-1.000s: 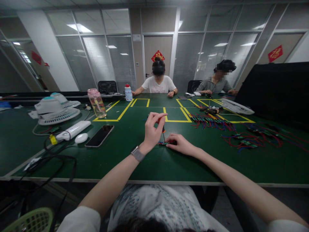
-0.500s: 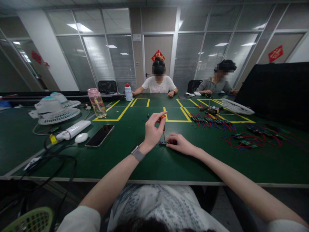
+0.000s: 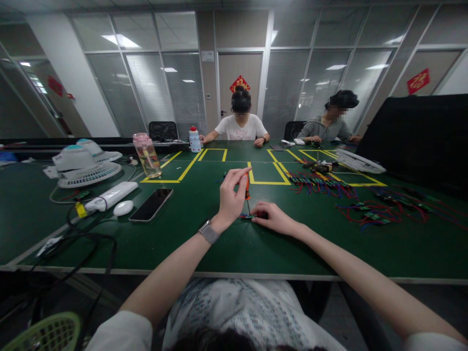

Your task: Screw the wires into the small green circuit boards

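Observation:
My left hand (image 3: 234, 195) is closed around the handle of an orange and black screwdriver (image 3: 247, 191), its index finger stretched over the top. The screwdriver stands nearly upright, and its thin shaft comes down on a small green circuit board (image 3: 247, 216) lying on the table. My right hand (image 3: 273, 218) rests low on the table with thumb and fingers pinching the board's right end. Part of that end, with dark red wires, is hidden under the fingers.
Several wired circuit boards (image 3: 321, 184) lie to the right on the green table (image 3: 204, 248), with more boards (image 3: 373, 214) nearer. At left are a phone (image 3: 151, 204), a white mouse (image 3: 123, 208), a power strip (image 3: 111, 196), fans (image 3: 87, 168) and a bottle (image 3: 147, 156). Two people sit opposite.
The fingers of my left hand have shifted around the screwdriver handle, so more of the orange handle shows. My right hand and the board stay in place.

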{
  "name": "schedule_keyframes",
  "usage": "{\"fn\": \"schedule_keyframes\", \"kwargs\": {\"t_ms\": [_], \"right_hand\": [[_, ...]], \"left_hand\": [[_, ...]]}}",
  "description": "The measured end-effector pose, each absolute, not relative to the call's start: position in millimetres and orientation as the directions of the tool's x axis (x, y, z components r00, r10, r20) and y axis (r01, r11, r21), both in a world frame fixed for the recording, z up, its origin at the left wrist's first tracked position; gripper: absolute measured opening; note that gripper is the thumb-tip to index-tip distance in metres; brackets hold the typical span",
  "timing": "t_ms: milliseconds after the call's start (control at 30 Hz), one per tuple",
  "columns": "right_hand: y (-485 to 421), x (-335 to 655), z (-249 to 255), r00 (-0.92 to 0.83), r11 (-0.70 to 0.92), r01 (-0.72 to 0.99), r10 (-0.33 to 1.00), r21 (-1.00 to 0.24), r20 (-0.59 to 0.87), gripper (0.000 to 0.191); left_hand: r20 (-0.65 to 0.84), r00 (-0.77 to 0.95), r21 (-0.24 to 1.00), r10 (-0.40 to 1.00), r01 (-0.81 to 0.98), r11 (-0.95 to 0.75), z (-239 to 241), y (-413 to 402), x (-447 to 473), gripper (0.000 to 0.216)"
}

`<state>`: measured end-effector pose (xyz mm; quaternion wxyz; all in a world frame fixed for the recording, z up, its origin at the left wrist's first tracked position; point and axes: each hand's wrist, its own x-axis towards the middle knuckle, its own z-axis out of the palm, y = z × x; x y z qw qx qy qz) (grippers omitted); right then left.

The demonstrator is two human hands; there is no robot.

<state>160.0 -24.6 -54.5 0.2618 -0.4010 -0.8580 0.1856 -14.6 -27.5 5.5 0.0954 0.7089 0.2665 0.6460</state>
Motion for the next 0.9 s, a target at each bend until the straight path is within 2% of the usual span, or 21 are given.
{"fn": "schedule_keyframes", "kwargs": {"t_ms": [400, 700, 900], "right_hand": [[-25.0, 160.0, -53.7, -0.545, 0.615, 0.591, 0.781, -0.521, 0.304, 0.016], [-23.3, 160.8, -56.6, -0.545, 0.620, 0.583, 0.777, -0.525, 0.313, 0.016], [-24.6, 159.9, -54.2, -0.548, 0.615, 0.590, 0.781, -0.523, 0.300, 0.016]], "left_hand": [[0.881, -0.018, 0.457, 0.473, 0.295, -0.839, 4.1, -27.7, -12.9, 0.010], [0.870, 0.014, 0.472, 0.492, 0.263, -0.842, 2.5, -26.3, -14.2, 0.023], [0.868, 0.015, 0.473, 0.496, 0.282, -0.835, 1.9, -24.9, -13.1, 0.022]]}}
